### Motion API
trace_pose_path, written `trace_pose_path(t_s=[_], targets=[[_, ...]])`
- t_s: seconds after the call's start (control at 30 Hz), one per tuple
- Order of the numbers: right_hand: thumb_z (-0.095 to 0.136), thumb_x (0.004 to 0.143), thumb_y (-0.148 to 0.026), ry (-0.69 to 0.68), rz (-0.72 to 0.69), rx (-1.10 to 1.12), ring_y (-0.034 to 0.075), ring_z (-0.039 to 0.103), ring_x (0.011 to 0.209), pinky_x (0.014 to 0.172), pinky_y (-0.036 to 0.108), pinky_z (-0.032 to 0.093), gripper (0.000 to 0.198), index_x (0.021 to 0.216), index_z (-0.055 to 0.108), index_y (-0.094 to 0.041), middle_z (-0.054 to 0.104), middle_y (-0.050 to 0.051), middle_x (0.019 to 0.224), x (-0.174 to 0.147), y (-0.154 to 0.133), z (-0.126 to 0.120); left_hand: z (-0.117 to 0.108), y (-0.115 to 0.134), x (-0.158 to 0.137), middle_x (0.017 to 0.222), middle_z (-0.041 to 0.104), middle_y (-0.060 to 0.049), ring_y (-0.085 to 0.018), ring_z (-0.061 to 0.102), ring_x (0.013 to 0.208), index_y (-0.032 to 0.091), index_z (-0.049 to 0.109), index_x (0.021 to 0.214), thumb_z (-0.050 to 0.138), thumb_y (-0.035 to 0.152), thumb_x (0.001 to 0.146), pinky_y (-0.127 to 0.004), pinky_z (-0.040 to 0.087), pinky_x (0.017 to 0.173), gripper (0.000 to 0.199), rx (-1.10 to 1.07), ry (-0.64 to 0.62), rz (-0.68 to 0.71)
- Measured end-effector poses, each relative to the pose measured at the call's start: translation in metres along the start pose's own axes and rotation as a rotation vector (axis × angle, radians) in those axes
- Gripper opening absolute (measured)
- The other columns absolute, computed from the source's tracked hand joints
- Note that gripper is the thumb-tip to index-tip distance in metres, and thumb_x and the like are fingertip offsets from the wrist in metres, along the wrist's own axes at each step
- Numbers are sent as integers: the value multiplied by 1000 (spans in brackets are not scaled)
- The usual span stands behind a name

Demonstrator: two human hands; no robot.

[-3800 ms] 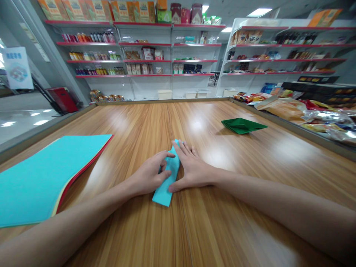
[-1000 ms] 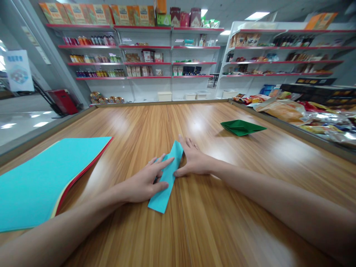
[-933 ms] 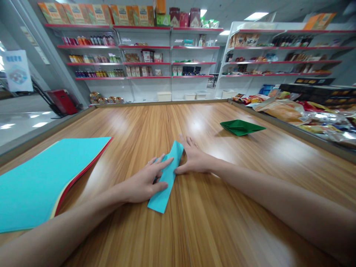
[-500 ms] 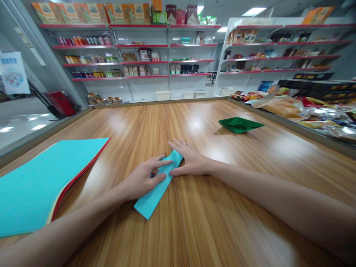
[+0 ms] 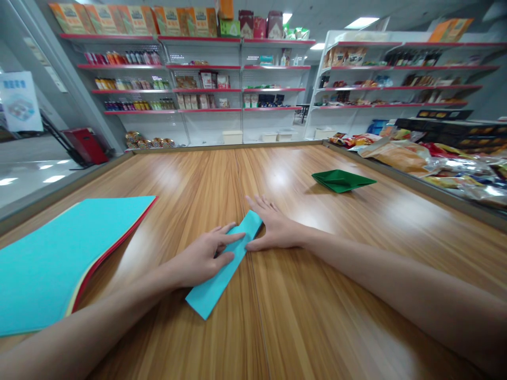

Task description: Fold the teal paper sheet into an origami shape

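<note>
Where the left hand rests, a blue strip lies underneath.

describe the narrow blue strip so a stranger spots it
Find the wood-grain table and look near its middle. There the blue strip slants under the left hand, its far end beside the right hand. It is long and narrow, unlike the broad blue-topped paper stack farther left.

A wood-grain counter carried a stack of turquoise-topped sheets at frame left, a folded turquoise strip near center and a green folded piece right of center.
</note>
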State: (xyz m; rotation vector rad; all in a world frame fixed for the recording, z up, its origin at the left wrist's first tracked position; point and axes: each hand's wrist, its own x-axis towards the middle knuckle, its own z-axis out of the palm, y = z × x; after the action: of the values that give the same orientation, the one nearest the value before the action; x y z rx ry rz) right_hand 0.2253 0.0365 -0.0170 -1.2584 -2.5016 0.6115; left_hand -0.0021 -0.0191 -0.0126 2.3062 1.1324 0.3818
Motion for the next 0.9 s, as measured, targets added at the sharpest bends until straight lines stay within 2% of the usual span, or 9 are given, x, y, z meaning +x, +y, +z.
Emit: trace_pose_path(t_s=[0.13, 0.27, 0.4, 0.63, 0.8, 0.9], targets=[[72, 55, -62, -37, 98, 15, 35, -10, 140, 113, 50, 3, 129, 148, -2, -10, -3, 21, 153, 3, 0, -3, -1, -5, -1, 151, 25, -7, -27, 20, 139, 28, 40, 138, 48, 29, 89, -47, 22, 111, 50, 31, -27, 17], [73, 54, -62, -32, 167, 43, 36, -9, 139, 112, 53, 4, 130, 148, -2, -13, -1, 20, 153, 7, 8, -5, -3, -4, -3, 151, 23, -8, -27, 20, 139, 27, 38, 140, 48, 30, 89, -47, 21, 111, 51, 65, -48, 25], [74, 54, -59, -9, 173, 77, 38, -8, 139, 111, 55, 6, 128, 148, -1, -17, 0, 19, 153, 10, 13, -5, -4, -2, -3, 151, 24, -8, -26, 19, 140, 26, 39, 139, 48, 29, 90, -46, 21, 111, 51, 75, -56, 34], [76, 57, -46, 14, 236, 78, 37, -1, 140, 113, 52, 8, 121, 148, 4, -11, 6, 21, 153, 12, 13, -10, -4, 1, -4, 151, 24, -8, -26, 17, 140, 26, 42, 138, 47, 29, 90, -47, 19, 112, 49, 95, -68, 47], [76, 61, -46, 63, 183, 127, 37, 7, 140, 112, 55, 11, 115, 149, 6, -23, 10, 14, 154, 12, 28, -16, -4, 2, -4, 151, 25, -9, -27, 16, 140, 26, 41, 138, 48, 31, 90, -50, 17, 112, 49, 94, -67, 31], [76, 60, -46, 85, 210, 137, 37, 11, 140, 112, 54, 14, 115, 149, 8, -23, 12, 13, 154, 12, 33, -19, -5, 3, -4, 151, 23, -9, -27, 16, 140, 26, 42, 137, 48, 33, 89, -51, 16, 111, 49, 90, -72, 33]])
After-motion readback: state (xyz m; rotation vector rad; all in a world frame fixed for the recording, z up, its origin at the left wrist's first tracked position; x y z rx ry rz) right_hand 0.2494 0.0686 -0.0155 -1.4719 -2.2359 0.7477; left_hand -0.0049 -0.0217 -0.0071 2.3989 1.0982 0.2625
